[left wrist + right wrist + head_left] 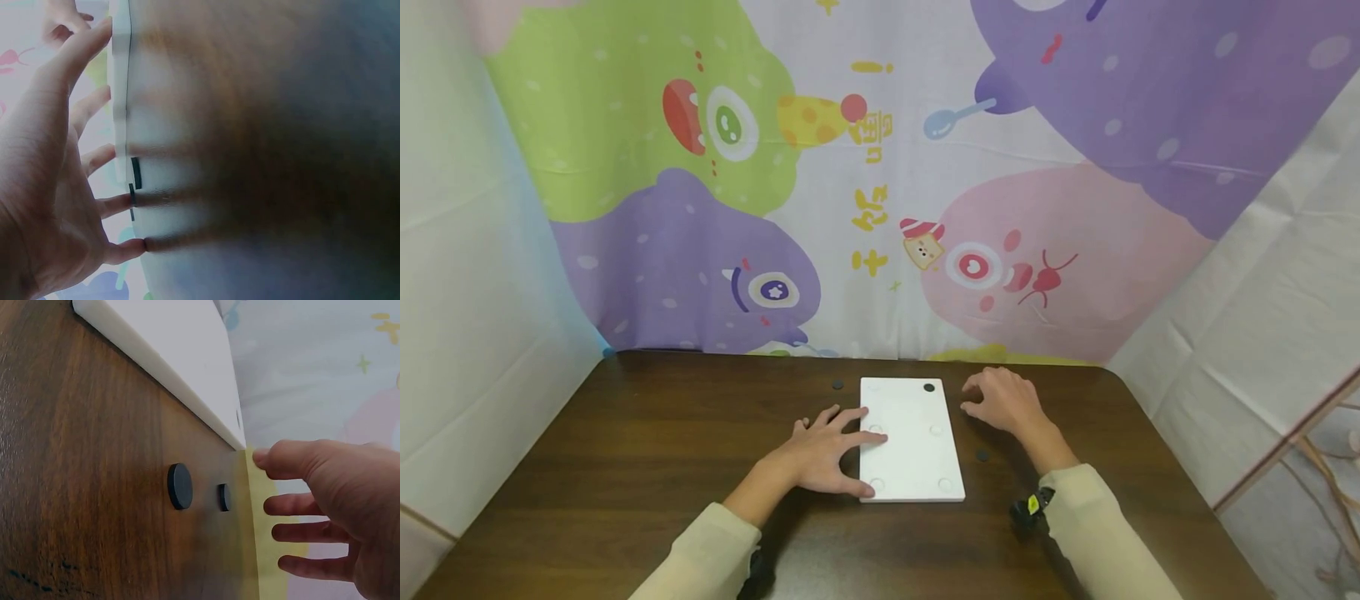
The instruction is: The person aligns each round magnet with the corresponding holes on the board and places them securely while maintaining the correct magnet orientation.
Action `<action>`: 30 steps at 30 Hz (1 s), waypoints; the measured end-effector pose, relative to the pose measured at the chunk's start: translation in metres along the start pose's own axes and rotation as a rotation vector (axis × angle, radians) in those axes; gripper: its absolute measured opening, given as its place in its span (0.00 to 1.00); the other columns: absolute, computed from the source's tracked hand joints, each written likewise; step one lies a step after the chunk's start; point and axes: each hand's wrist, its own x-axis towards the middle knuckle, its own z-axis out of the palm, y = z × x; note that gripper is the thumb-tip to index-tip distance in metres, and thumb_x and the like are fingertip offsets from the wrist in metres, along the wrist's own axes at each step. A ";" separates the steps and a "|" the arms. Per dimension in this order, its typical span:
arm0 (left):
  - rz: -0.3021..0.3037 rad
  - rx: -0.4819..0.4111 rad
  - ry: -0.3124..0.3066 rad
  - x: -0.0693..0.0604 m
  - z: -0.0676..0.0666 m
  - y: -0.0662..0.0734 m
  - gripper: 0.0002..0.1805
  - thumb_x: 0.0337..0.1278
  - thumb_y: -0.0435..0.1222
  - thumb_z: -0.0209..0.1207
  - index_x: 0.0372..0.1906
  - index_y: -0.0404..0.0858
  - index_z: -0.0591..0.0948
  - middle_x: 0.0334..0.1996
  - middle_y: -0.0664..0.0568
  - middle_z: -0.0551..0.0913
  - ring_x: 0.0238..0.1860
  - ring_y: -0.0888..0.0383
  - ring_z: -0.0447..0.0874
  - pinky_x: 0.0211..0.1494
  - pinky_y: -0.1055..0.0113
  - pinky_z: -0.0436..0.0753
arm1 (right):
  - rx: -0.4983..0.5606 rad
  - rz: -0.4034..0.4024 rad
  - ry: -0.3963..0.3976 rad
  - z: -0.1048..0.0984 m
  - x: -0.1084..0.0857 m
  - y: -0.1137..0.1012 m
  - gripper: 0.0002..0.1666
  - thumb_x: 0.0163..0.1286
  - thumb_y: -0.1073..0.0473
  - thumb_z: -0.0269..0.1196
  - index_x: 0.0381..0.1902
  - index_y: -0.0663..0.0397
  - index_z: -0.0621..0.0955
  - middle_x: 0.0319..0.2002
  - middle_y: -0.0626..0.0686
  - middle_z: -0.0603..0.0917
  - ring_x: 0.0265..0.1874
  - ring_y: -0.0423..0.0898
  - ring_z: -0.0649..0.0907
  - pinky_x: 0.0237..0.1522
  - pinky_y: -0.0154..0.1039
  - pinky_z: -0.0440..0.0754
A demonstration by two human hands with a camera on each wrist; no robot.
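A white board [910, 458] with shallow round recesses lies flat on the dark table, a black disc [929, 387] in its far right recess. My left hand [827, 454] is spread over the board's left side, thumb and some fingertips on its surface; the left wrist view shows this hand [59, 181] beside the board's edge [120, 81]. To the right of the board is my right hand [1009, 404], fingers loosely bent, holding nothing. In the right wrist view, that hand [340, 500] is near two dark discs [180, 486] on the table.
One dark disc [838, 384] lies left of the board's far end, and another [982, 456] to its right. Behind the table [647, 467] hangs a cartoon-printed cloth [880, 317], with pale cloth walls [467, 250] at both sides.
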 end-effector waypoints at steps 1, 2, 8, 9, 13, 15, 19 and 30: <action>0.000 -0.001 0.000 0.000 0.000 0.000 0.48 0.59 0.70 0.74 0.84 0.65 0.74 0.92 0.51 0.59 0.91 0.27 0.55 0.78 0.10 0.61 | 0.002 0.005 -0.011 0.000 0.000 0.001 0.17 0.72 0.47 0.79 0.54 0.43 0.95 0.59 0.54 0.95 0.56 0.60 0.92 0.48 0.59 0.92; 0.000 -0.002 0.000 0.000 0.000 0.000 0.48 0.59 0.70 0.74 0.84 0.65 0.74 0.92 0.51 0.59 0.91 0.27 0.55 0.78 0.10 0.61 | 0.007 0.011 -0.020 0.000 -0.001 0.001 0.17 0.72 0.47 0.79 0.55 0.43 0.95 0.59 0.54 0.95 0.57 0.60 0.92 0.49 0.60 0.92; -0.004 -0.006 0.000 -0.001 0.000 0.001 0.48 0.59 0.70 0.74 0.84 0.65 0.74 0.92 0.51 0.59 0.91 0.27 0.55 0.78 0.10 0.60 | 0.018 0.020 -0.058 0.002 -0.002 0.002 0.16 0.72 0.50 0.79 0.55 0.44 0.95 0.61 0.54 0.95 0.61 0.61 0.92 0.54 0.63 0.92; -0.004 -0.006 0.000 -0.001 0.000 0.001 0.48 0.59 0.70 0.74 0.84 0.65 0.74 0.92 0.51 0.59 0.91 0.28 0.55 0.78 0.10 0.60 | 0.019 0.018 -0.060 0.003 -0.002 0.002 0.16 0.72 0.50 0.79 0.55 0.44 0.95 0.61 0.54 0.95 0.61 0.61 0.91 0.54 0.63 0.92; -0.003 -0.008 -0.001 -0.001 0.000 0.001 0.48 0.59 0.70 0.74 0.84 0.65 0.74 0.92 0.51 0.59 0.91 0.27 0.55 0.78 0.10 0.60 | 0.030 0.014 -0.060 0.005 -0.003 0.002 0.15 0.72 0.51 0.79 0.55 0.44 0.95 0.61 0.54 0.95 0.62 0.62 0.91 0.54 0.63 0.92; -0.002 -0.010 -0.001 -0.001 0.001 0.001 0.48 0.59 0.70 0.74 0.84 0.64 0.74 0.92 0.51 0.59 0.91 0.27 0.55 0.78 0.09 0.60 | 0.038 0.017 -0.059 0.005 -0.004 0.001 0.15 0.72 0.52 0.79 0.54 0.43 0.95 0.61 0.54 0.95 0.62 0.61 0.92 0.54 0.63 0.92; 0.000 -0.015 0.002 -0.001 0.001 0.001 0.48 0.59 0.70 0.74 0.84 0.64 0.74 0.92 0.50 0.59 0.91 0.27 0.55 0.78 0.09 0.60 | 0.052 0.033 -0.076 0.005 -0.005 0.001 0.15 0.72 0.53 0.79 0.55 0.44 0.95 0.62 0.54 0.95 0.63 0.62 0.91 0.56 0.64 0.91; -0.004 -0.023 0.000 0.000 0.000 0.001 0.48 0.59 0.70 0.74 0.84 0.65 0.74 0.92 0.51 0.59 0.91 0.27 0.54 0.78 0.09 0.59 | 0.073 0.043 -0.117 0.008 -0.006 0.000 0.14 0.73 0.57 0.79 0.55 0.46 0.95 0.61 0.54 0.95 0.62 0.61 0.92 0.56 0.65 0.91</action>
